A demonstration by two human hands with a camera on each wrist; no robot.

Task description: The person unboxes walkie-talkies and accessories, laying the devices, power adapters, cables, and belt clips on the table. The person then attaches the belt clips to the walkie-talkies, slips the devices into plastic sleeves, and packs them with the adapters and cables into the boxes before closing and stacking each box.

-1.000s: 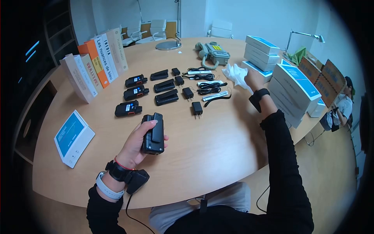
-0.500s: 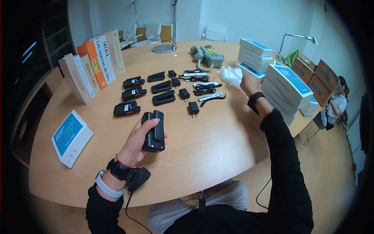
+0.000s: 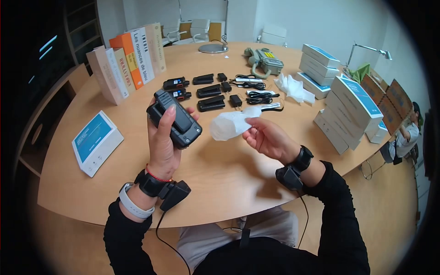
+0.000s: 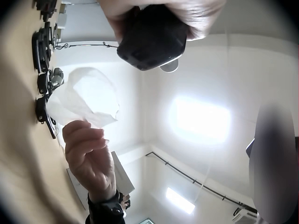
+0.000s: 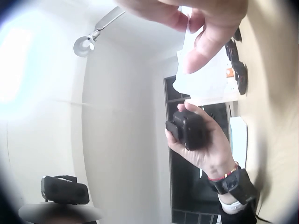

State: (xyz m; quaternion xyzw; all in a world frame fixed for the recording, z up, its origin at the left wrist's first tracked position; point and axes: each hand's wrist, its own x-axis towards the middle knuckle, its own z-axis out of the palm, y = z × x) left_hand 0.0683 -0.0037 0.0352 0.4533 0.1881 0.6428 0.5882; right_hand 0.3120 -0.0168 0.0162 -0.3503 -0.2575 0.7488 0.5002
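Observation:
My left hand (image 3: 164,146) grips a black walkie-talkie (image 3: 184,123), thumb laid along its clip side, raised above the table. Between thumb and fingertips my right hand (image 3: 271,141) pinches a thin white wrapping sheet (image 3: 229,127), held just right of the walkie-talkie. In the left wrist view the sheet (image 4: 88,95) spreads out from the fingertips, loose and slightly see-through. The right wrist view has the walkie-talkie (image 5: 194,131) end-on in the left hand. Behind the hands lie more walkie-talkies (image 3: 176,83), one hidden by the left hand, and black belt-clip pieces (image 3: 211,103) in a column.
Power adapters (image 3: 235,101) and coiled cables (image 3: 260,97) lie beyond the sheet. Crumpled white wrapping (image 3: 295,89) sits by stacked white boxes (image 3: 344,120) at right. A blue-topped box (image 3: 97,143) and upright books (image 3: 133,62) stand left, a desk phone (image 3: 265,62) behind.
My right hand has come back from beside the boxes, bringing a white sheet toward the middle. My left hand has raised the walkie-talkie and tilted it.

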